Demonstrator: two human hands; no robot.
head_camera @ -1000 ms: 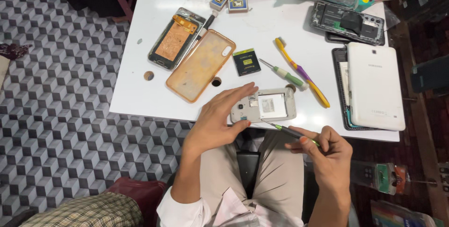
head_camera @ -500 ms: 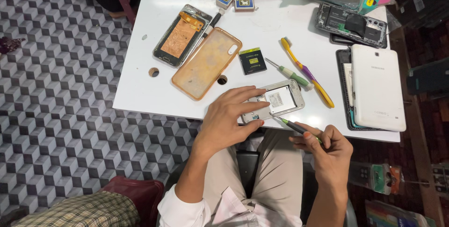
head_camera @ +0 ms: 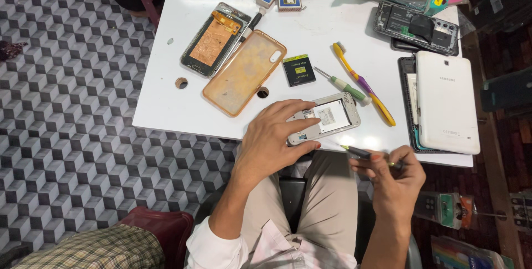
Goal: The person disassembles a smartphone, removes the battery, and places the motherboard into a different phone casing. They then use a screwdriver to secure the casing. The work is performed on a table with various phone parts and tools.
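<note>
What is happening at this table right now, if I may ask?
A seated person steadies an opened phone at the near edge of the white table with the left hand. The right hand holds a small screwdriver, its tip just short of the phone. Around lie an orange case, a toothbrush, another screwdriver and a white tablet.

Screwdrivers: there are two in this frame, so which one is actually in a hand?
The dark-handled screwdriver, gripped in the right hand just off the table's near edge. The green-handled screwdriver lies untouched on the table beside the toothbrush.
</note>
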